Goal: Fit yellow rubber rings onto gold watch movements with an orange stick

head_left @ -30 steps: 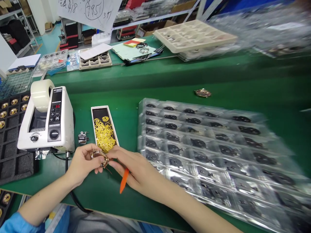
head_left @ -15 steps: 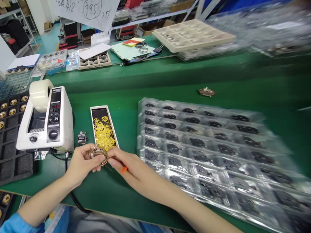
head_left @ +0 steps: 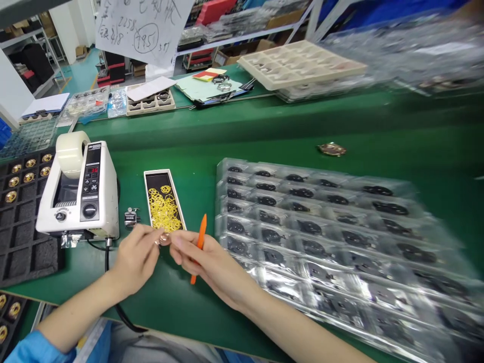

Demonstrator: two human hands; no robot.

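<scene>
Hands met over the green desk [head_left: 198,171], towards 7 o'clock from its middle. The left hand [head_left: 136,259] grasped a small, shiny copper-coloured metal piece [head_left: 164,239] in its fingertips. The right hand [head_left: 209,257] had its fingertips at the piece's 3 o'clock edge; whether they gripped it or only touched it, I could not tell. That hand also held a slim orange pointed stick [head_left: 201,234], its tip towards 1 o'clock. From the piece, a narrow white box [head_left: 177,198] of thin yellow rings [head_left: 164,206] lay just beyond at 12 o'clock, a silver tally counter [head_left: 130,218] near 10, a white tape dispenser [head_left: 108,191] farther along that line, and clear plastic trays [head_left: 249,209] of flat black parts [head_left: 378,190] at 3.
</scene>
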